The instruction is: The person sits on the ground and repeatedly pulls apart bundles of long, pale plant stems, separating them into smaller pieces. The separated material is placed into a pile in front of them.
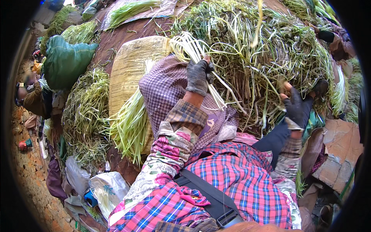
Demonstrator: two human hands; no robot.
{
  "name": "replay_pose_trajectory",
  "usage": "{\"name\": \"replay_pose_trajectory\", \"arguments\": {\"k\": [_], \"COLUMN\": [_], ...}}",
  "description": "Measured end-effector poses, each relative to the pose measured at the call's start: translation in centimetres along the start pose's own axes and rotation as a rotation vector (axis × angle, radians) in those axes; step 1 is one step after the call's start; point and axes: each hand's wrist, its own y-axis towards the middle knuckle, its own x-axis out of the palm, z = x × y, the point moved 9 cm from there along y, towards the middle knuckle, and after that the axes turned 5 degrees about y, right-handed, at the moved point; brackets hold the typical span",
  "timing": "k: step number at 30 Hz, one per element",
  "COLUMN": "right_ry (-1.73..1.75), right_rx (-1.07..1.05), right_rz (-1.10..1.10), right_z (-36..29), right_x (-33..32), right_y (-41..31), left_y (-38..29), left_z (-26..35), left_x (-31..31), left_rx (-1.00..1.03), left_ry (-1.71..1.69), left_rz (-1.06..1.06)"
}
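My left hand (199,74), in a dark fingerless glove, grips a bunch of long pale vegetable stalks (189,46). Their white ends hang out below the fist, and the upper part bends over to the left. My right hand (294,105), gloved the same way and slightly blurred, has its fingers apart at the right edge of a big heap of tangled green and withered stalks (275,52). I see nothing held in it. Left of my checked-cloth-covered knee, a bundle of pale green stalks (132,124) lies on a yellow woven sack (130,72).
Another stalk heap (85,116) lies at left, below a full green sack (68,62). White plastic bags (108,185) sit at lower left, flattened cardboard (342,153) at right. People work at far left (36,98) and upper right (339,40). A blurred strand (257,26) hangs near the camera.
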Motion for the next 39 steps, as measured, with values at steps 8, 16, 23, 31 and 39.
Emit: {"name": "replay_pose_trajectory", "arguments": {"k": [8, 16, 23, 31, 39], "right_ry": [0.770, 0.317, 0.107, 0.701, 0.582], "right_rx": [0.402, 0.612, 0.749, 0.404, 0.305], "right_rz": [-0.523, -0.195, -0.213, -0.448, -0.540], "right_z": [-4.1, 7.6, 16.2, -4.2, -8.9], "right_x": [18.8, 15.4, 16.1, 12.0, 13.8], "right_y": [-5.5, -4.5, -7.2, -4.9, -5.0], "left_y": [-2.4, -2.7, -2.0, -3.1, -4.9], "left_z": [-1.4, -2.6, -4.1, -3.6, -7.0], "left_x": [5.0, 6.1, 5.3, 5.2, 7.2], "left_rx": [-0.032, 0.082, -0.216, -0.136, -0.270], "left_ry": [-0.047, 0.149, -0.440, -0.045, 0.203], "left_rz": [-0.294, -0.371, -0.341, -0.237, -0.403]}}
